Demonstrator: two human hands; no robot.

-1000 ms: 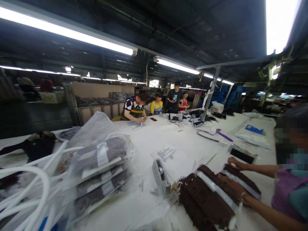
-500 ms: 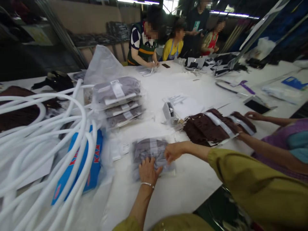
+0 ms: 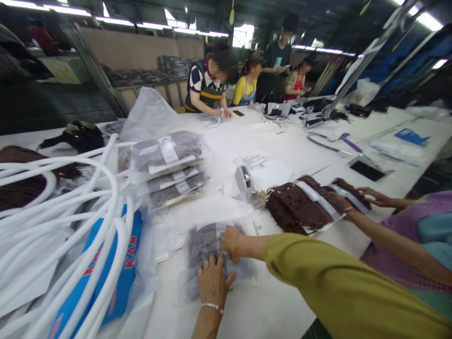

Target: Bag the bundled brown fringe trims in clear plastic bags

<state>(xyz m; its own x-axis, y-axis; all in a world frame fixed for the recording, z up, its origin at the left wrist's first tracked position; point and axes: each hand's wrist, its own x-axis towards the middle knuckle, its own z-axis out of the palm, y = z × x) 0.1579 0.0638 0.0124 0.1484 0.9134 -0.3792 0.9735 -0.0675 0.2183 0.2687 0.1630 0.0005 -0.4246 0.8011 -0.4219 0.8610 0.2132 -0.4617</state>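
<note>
Pressing down on a clear bagged grey garment, the left hand lies flat with its fingers spread open, gripping nothing; a bangle sits on its wrist. The right hand rests on the far right part of the same bag with its fingers curled under, and whether they pinch the film cannot be told. The bag lies close to the near edge of the white table, just in front of the person. To its left lie a blue packet and a coil of white tubing. Farther off sits a stack of bagged garments, and to the right of that a tape dispenser. On the right, a co-worker's hand touches banded brown garments.
</note>
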